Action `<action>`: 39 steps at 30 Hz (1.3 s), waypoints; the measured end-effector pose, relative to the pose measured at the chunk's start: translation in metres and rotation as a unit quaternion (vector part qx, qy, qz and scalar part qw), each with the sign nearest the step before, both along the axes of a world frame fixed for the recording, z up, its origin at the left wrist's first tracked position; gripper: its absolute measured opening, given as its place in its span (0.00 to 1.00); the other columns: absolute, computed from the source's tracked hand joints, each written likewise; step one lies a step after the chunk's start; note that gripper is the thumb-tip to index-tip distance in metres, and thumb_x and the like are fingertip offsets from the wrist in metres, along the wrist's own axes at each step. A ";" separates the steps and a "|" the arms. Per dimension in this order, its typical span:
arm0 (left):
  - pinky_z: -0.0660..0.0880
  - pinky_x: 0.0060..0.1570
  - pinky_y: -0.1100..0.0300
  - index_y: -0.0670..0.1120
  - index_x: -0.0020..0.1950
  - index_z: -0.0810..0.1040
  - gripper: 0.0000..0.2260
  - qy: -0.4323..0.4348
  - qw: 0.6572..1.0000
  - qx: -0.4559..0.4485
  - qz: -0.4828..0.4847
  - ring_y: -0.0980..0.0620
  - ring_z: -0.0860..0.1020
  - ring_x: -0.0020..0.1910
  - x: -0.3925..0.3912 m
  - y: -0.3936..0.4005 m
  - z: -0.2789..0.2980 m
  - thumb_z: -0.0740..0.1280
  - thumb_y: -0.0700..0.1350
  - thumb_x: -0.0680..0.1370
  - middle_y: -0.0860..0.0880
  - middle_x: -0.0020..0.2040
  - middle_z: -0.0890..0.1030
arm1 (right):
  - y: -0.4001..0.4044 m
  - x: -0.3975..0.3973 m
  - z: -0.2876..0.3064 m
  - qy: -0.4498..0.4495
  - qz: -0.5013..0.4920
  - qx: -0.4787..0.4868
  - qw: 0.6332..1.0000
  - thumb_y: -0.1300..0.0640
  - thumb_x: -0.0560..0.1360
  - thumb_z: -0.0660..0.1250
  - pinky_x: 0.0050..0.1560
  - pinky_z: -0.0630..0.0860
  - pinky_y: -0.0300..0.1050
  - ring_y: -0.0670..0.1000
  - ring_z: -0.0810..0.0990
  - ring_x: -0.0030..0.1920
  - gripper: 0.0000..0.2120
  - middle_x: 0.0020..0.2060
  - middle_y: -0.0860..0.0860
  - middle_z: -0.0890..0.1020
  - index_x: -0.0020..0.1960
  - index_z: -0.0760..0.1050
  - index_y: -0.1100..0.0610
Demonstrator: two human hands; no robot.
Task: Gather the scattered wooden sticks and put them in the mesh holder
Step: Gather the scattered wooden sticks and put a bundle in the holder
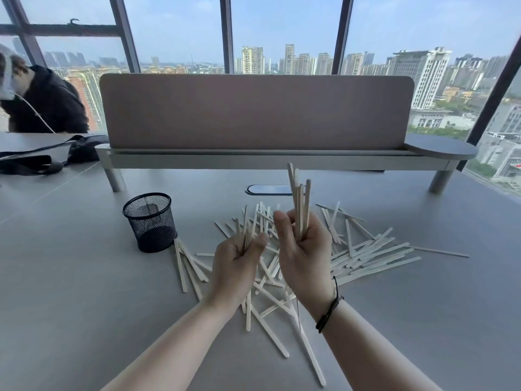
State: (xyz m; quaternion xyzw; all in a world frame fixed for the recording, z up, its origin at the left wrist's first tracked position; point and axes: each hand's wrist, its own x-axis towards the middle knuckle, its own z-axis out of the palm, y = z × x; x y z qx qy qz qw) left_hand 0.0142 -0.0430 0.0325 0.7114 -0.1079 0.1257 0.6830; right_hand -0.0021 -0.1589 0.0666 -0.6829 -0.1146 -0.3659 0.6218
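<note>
Here, the wooden sticks lie scattered across the middle of the grey table, fanning toward its right edge. The right hand clasps an upright bundle of them; the left hand closes around a smaller bunch. The black mesh holder stands upright just left of the pile. A partition screen lines the table's far edge.

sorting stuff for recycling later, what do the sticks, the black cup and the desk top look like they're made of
Sticks: pale, unfinished wood by the look, flat and thin with a matte surface.
Black cup: see-through mesh wall under a solid rim, most likely wire mesh with a dark coating.
Desk top: smooth, matte grey with no visible grain, probably laminate, though the surface alone can't settle it.
</note>
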 end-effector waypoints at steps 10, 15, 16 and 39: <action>0.58 0.29 0.58 0.38 0.30 0.59 0.26 0.027 0.999 -0.040 -0.001 0.49 0.57 0.26 -0.002 0.001 -0.002 0.70 0.48 0.77 0.44 0.27 0.59 | -0.005 0.005 0.003 -0.007 -0.078 0.000 0.997 0.56 0.76 0.71 0.34 0.71 0.41 0.49 0.74 0.31 0.12 0.33 0.50 0.77 0.38 0.72 0.56; 0.56 0.28 0.59 0.37 0.30 0.58 0.26 0.009 0.999 -0.037 0.021 0.49 0.57 0.27 -0.003 -0.002 -0.005 0.70 0.45 0.80 0.41 0.27 0.58 | -0.005 0.006 -0.013 -0.058 -0.083 -0.096 0.990 0.51 0.78 0.65 0.34 0.68 0.40 0.44 0.69 0.31 0.14 0.31 0.44 0.70 0.38 0.69 0.56; 0.55 0.28 0.58 0.38 0.30 0.58 0.26 0.005 0.999 -0.036 0.019 0.48 0.57 0.28 -0.003 -0.002 -0.005 0.70 0.47 0.78 0.39 0.27 0.58 | -0.004 0.005 -0.016 -0.070 -0.075 -0.109 0.989 0.52 0.79 0.65 0.36 0.68 0.36 0.41 0.70 0.33 0.11 0.32 0.42 0.70 0.39 0.70 0.54; 0.56 0.29 0.56 0.38 0.30 0.59 0.25 -0.010 0.999 -0.033 0.035 0.49 0.59 0.29 -0.005 -0.001 -0.008 0.68 0.51 0.77 0.45 0.27 0.61 | 0.010 -0.007 -0.021 0.068 -0.021 -0.070 0.995 0.53 0.76 0.73 0.27 0.65 0.47 0.50 0.66 0.26 0.21 0.23 0.49 0.69 0.31 0.66 0.56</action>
